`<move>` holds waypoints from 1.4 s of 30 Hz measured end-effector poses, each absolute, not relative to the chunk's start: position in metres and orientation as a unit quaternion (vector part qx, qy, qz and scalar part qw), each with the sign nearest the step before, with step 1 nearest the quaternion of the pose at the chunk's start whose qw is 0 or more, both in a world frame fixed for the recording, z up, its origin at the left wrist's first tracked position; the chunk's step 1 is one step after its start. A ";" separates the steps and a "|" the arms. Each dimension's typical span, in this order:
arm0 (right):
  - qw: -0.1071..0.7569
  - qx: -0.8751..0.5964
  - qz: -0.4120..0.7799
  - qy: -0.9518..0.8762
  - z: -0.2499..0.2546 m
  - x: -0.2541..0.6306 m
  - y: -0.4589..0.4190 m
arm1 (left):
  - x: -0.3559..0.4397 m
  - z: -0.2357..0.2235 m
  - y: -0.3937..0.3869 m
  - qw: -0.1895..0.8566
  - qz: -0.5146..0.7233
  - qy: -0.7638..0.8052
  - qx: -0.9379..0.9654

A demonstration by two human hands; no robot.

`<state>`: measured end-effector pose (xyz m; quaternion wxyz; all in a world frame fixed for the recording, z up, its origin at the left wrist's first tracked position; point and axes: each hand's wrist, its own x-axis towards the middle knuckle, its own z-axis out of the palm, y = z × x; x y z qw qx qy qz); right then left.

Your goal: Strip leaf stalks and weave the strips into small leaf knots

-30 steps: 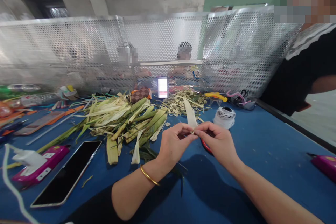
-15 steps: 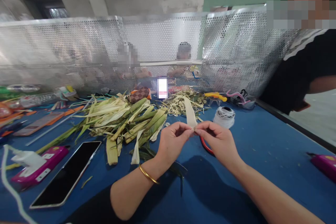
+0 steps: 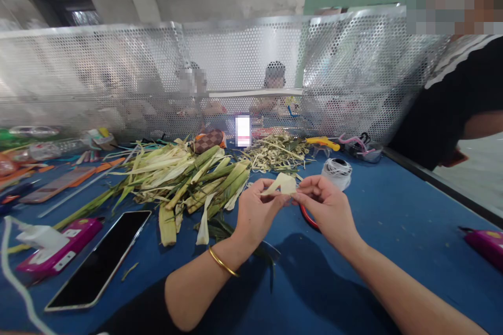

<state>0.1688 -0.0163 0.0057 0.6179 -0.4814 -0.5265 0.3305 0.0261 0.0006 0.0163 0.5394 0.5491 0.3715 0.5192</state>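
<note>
Both my hands meet above the blue table (image 3: 393, 209), pinching a pale leaf strip (image 3: 283, 184) between them. My left hand (image 3: 257, 213), with a gold bangle on its wrist, grips the strip's left part with closed fingers. My right hand (image 3: 326, 208) pinches the right end. The strip is folded over to the left on top of my fingers. A pile of green and pale leaves (image 3: 184, 175) lies just left of my hands. A red-handled tool (image 3: 308, 219) shows partly under my right hand.
A white thread spool (image 3: 337, 171) stands behind my right hand. A black phone (image 3: 100, 259), a pink box with a white charger (image 3: 55, 246) lie at the left. Leaf scraps (image 3: 275, 152) sit by the perforated metal screen (image 3: 236, 73). A person in black (image 3: 456, 99) stands at the right.
The strip stood upright between my fingers before; now it is bent down and folded to the left. Both hands have risen slightly.
</note>
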 end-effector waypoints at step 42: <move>0.513 -0.444 0.002 -0.735 0.001 0.178 -0.019 | 0.024 0.021 -0.001 0.668 0.459 0.379 0.446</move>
